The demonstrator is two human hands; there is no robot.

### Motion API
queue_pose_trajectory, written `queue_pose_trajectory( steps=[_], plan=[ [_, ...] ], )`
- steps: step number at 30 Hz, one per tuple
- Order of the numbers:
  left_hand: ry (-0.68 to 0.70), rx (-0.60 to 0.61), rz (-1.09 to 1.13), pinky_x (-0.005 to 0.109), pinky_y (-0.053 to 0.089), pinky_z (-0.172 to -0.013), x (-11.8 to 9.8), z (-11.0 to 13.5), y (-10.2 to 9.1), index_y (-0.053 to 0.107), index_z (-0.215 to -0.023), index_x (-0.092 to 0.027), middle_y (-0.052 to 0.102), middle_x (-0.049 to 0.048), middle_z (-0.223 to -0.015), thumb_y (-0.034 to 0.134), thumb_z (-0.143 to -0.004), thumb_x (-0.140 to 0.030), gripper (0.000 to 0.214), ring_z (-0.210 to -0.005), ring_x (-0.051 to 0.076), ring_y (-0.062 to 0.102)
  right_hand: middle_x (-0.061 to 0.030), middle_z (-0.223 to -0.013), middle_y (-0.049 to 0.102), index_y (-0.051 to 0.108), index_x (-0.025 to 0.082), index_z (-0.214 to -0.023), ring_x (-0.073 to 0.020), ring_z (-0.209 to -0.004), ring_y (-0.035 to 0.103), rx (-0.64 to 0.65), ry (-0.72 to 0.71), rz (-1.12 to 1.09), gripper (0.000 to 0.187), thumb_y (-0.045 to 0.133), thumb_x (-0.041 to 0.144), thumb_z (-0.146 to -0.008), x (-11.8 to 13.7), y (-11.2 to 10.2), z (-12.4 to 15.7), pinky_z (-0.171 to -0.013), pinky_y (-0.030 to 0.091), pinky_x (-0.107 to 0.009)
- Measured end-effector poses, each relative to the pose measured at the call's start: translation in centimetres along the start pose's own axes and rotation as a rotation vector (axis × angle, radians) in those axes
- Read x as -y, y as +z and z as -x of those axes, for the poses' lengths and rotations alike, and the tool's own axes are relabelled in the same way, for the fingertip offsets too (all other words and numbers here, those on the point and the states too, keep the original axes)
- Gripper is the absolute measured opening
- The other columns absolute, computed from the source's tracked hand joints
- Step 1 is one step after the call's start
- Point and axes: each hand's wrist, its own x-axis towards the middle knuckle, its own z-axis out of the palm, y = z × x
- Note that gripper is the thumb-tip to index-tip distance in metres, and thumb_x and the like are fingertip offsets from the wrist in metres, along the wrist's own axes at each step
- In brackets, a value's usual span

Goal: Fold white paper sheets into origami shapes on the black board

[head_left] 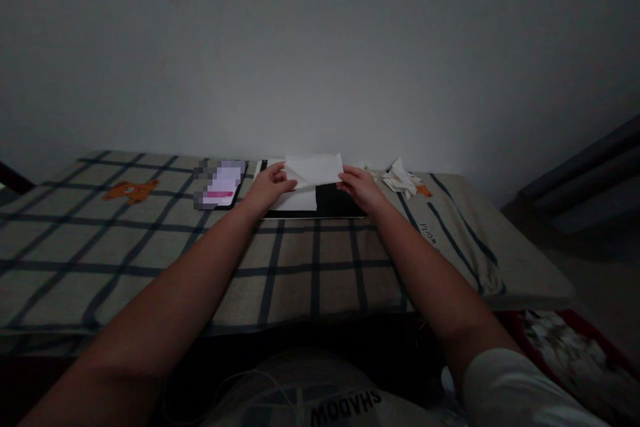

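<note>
A white sheet of paper [316, 169] is held up at the far side of the table, partly folded. My left hand [271, 186] pinches its left edge and my right hand [359, 186] pinches its right edge. Below the paper lies a flat dark board [337, 201] with another white sheet [300, 201] resting on its left half. Both forearms reach straight out across the checked cloth.
A checked tablecloth [150, 247] with an orange bear print [131, 191] covers the table. A lit phone [223, 184] lies left of the board. A pile of folded white paper pieces [401, 180] sits to the right. A plain wall stands right behind.
</note>
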Motion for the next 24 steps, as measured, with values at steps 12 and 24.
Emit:
queue_pose_trajectory(
  steps=[12, 24],
  plan=[
    [-0.272, 0.316, 0.177, 0.038, 0.055, -0.071, -1.7, 0.9, 0.4, 0.076, -0.093, -0.013, 0.075, 0.018, -0.093, 0.052, -0.076, -0.079, 0.072, -0.087, 0.03, 0.071, -0.0028, -0.073, 0.063, 0.066, 0.019, -0.076, -0.0124, -0.064, 0.052, 0.113, -0.017, 0.154, 0.027, 0.073, 0.045, -0.071, 0.2, -0.2, 0.5, -0.058, 0.045, -0.026],
    [-0.143, 0.284, -0.321, 0.028, 0.047, -0.062, -2.2, 2.2, 1.5, 0.076, -0.096, -0.013, 0.075, 0.0082, -0.083, 0.077, -0.07, -0.031, 0.031, -0.069, 0.018, 0.065, 0.0019, -0.068, 0.061, 0.064, 0.018, -0.071, -0.0123, -0.067, 0.055, 0.082, -0.013, 0.175, 0.033, 0.08, 0.045, -0.062, 0.1, 0.6, 0.7, -0.064, 0.046, -0.027]
  ],
)
